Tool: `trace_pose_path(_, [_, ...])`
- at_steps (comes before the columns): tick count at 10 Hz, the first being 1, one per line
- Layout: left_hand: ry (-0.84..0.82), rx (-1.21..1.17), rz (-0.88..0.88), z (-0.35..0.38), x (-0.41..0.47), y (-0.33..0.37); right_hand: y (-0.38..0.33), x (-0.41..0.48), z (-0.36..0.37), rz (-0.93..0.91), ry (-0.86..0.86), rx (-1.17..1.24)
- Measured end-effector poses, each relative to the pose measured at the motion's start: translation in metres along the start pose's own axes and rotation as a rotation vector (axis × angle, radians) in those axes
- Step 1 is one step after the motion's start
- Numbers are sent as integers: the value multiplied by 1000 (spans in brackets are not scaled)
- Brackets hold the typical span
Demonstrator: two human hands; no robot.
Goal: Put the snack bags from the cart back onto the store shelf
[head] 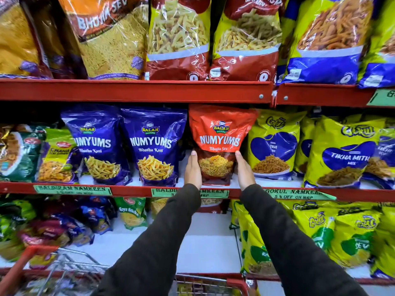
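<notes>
A red Numyums Bhujia Sev snack bag (220,133) stands upright on the middle shelf (132,190), between a blue Numyums bag (152,144) and a yellow Gokul bag (274,146). My left hand (193,170) presses flat against the red bag's lower left side. Against its lower right side lies my right hand (244,171). Both hands clasp the bag between them. The cart (213,284) shows at the bottom edge, a red frame with wire mesh; its contents are blurred.
A second blue Numyums bag (96,142) stands further left. The upper shelf (136,90) holds large sev bags just above the red bag. Yellow bags (342,233) fill the lower right shelf, with white shelf floor (205,242) in its middle.
</notes>
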State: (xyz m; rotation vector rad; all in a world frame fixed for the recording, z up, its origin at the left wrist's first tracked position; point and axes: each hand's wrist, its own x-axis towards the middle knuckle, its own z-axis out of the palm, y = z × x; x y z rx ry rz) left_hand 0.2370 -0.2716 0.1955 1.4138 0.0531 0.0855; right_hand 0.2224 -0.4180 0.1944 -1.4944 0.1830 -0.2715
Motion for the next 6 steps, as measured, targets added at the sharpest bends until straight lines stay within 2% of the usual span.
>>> trace_pose_path(4, [14,189,33,-5,-35,3,-7,-24,-12,9,-107,-190])
trace_pose_path(5, [142,243,167,-9,-56,4,-24,-51,-27,-76,-33,-192])
trace_pose_path(6, [213,301,490,-14,-74,19,-61,-79,-62,-272,147,-36])
